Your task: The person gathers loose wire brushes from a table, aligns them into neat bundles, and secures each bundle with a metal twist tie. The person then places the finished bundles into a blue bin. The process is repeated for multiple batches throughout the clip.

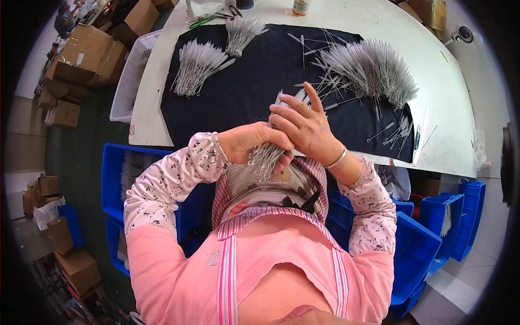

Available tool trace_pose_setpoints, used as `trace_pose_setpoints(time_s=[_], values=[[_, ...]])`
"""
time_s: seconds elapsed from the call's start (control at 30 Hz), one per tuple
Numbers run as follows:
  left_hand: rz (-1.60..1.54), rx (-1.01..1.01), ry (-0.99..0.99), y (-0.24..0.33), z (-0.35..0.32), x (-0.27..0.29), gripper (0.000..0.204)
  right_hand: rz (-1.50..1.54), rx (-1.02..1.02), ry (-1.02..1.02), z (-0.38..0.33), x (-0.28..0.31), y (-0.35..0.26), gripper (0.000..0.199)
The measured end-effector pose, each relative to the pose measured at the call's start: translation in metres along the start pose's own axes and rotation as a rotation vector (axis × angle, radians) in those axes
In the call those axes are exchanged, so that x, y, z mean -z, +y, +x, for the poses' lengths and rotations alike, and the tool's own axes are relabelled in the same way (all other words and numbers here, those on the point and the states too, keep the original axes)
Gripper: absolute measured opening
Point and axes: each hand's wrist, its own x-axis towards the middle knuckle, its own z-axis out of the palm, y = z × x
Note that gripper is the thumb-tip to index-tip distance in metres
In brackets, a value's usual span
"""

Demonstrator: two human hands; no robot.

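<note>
In front of my chest, my left hand (250, 140) is wrapped around a bundle of thin wire brushes (264, 158). Their looped wire ends stick out below the fingers, and pale bristles show above. My right hand (307, 129) lies against the bundle's upper side, its fingers stretched and spread; whether the thumb presses on a brush is hidden. Past my hands, a large heap of the same brushes (374, 67) fans across a black cloth (244, 81). Some loose brushes lie between my right hand and that heap.
Two sorted brush bundles, one nearer (197, 67) and one farther (242, 35), rest on the cloth's left. Green-handled pliers (206, 19) and a small bottle (301, 6) stand at the white table's (149, 103) far edge. Blue bins (414, 249) flank me; cardboard boxes (84, 54) are stacked left.
</note>
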Motion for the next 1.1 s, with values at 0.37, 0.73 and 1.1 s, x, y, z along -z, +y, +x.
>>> trace_pose_setpoints(time_s=[0.37,0.73,1.1], values=[[-0.068,-0.468,0.349,0.014,0.014,0.016,0.024,0.532,-0.840,0.423,-0.003,-0.022,0.025,0.035],[-0.160,-0.618,0.254,0.000,0.071,0.032,0.023,1.807,-1.313,0.729,-0.006,-0.073,-0.001,0.023],[-0.134,-0.844,0.746,-0.039,0.059,0.024,0.018,1.919,-1.565,0.670,-0.013,-0.060,-0.020,0.020]])
